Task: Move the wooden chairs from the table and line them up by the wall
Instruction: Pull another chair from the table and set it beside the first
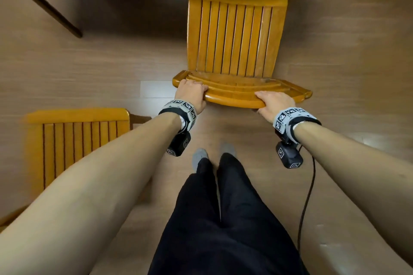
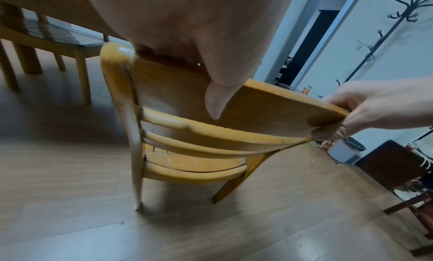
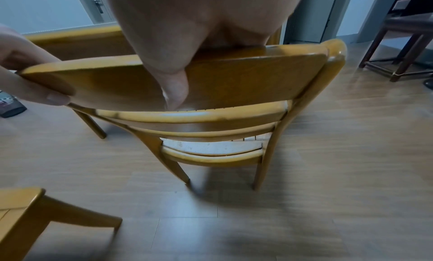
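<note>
A honey-coloured wooden chair [image 1: 234, 38] with a slatted seat stands in front of me, its back towards me. My left hand [image 1: 193, 94] grips the left end of its top rail [image 1: 234, 100], thumb on the near face. My right hand [image 1: 274, 101] grips the right part of the same rail. In the left wrist view the chair [image 2: 187, 135] shows from behind, with my left thumb [image 2: 218, 98] across the rail and my right hand [image 2: 374, 113] at the far end. The right wrist view shows the chair [image 3: 222, 101] likewise, with my left hand [image 3: 30, 76]. A second chair [image 1: 76, 138] sits at my lower left.
The wooden table [image 2: 58, 40] with a glass shelf stands beyond the held chair. A dark table leg [image 1: 42, 4] crosses the upper left. A coat stand [image 2: 386, 33], a white bin [image 2: 344, 152] and dark furniture [image 3: 403, 48] line the right side. A cable [image 1: 308, 196] hangs from my right wrist.
</note>
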`<act>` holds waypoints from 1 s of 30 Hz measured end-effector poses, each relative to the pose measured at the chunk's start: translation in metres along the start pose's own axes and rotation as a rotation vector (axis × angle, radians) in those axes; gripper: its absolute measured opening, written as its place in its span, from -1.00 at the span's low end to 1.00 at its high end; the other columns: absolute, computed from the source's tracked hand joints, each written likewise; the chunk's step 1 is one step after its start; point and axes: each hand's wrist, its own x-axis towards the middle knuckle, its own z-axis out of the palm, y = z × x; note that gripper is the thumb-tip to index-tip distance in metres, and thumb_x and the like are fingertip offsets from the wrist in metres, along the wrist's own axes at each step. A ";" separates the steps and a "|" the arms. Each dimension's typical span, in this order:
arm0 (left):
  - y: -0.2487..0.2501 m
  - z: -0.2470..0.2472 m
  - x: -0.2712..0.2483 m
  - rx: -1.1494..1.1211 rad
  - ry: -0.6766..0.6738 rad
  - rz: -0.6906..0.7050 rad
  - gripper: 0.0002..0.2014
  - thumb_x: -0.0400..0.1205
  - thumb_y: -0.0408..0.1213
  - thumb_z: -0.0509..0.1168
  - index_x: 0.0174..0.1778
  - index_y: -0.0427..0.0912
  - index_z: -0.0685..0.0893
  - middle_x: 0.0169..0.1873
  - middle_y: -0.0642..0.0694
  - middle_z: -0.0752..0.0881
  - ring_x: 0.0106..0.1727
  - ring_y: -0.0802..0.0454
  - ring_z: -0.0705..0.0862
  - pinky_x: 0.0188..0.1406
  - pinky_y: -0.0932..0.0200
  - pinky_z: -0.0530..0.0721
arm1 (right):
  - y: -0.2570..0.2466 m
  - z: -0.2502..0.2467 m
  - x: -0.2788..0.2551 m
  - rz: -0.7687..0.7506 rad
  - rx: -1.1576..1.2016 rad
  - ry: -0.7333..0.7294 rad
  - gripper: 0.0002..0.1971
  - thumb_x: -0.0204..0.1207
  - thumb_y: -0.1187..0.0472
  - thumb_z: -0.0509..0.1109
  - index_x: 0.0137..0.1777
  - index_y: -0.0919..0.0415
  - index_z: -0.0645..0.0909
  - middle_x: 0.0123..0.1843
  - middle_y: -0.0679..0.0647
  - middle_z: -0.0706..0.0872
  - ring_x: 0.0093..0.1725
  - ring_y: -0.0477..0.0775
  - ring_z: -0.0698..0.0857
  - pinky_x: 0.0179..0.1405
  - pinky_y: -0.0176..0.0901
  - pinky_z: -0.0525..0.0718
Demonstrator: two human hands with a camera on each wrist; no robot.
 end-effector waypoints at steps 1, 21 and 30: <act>0.004 0.004 -0.012 -0.004 -0.001 -0.011 -0.55 0.57 -0.07 0.34 0.40 -0.02 0.65 0.35 -0.12 0.68 0.39 -0.20 0.56 0.42 -0.08 0.39 | -0.002 0.005 -0.011 0.003 -0.003 -0.003 -0.54 0.60 -0.01 0.43 0.50 -0.04 0.55 0.45 0.00 0.67 0.39 0.23 0.64 0.28 0.08 0.65; 0.179 0.135 -0.298 -0.088 -0.009 -0.204 -0.55 0.60 -0.19 0.34 0.45 0.09 0.62 0.34 -0.05 0.71 0.40 -0.17 0.56 0.40 -0.11 0.39 | 0.034 0.173 -0.262 -0.192 -0.109 -0.037 -0.88 0.57 0.11 0.36 0.09 0.00 0.59 0.07 0.06 0.74 0.07 0.25 0.71 -0.19 -0.02 0.64; 0.234 0.161 -0.385 -0.137 -0.055 -0.225 -0.68 0.62 -0.11 0.33 0.31 0.14 0.67 0.18 0.01 0.77 0.23 -0.14 0.64 0.20 -0.05 0.45 | 0.045 0.201 -0.345 -0.226 -0.168 -0.100 -0.77 0.59 0.11 0.37 0.21 -0.12 0.62 0.18 -0.01 0.76 0.18 0.21 0.72 -0.07 -0.02 0.69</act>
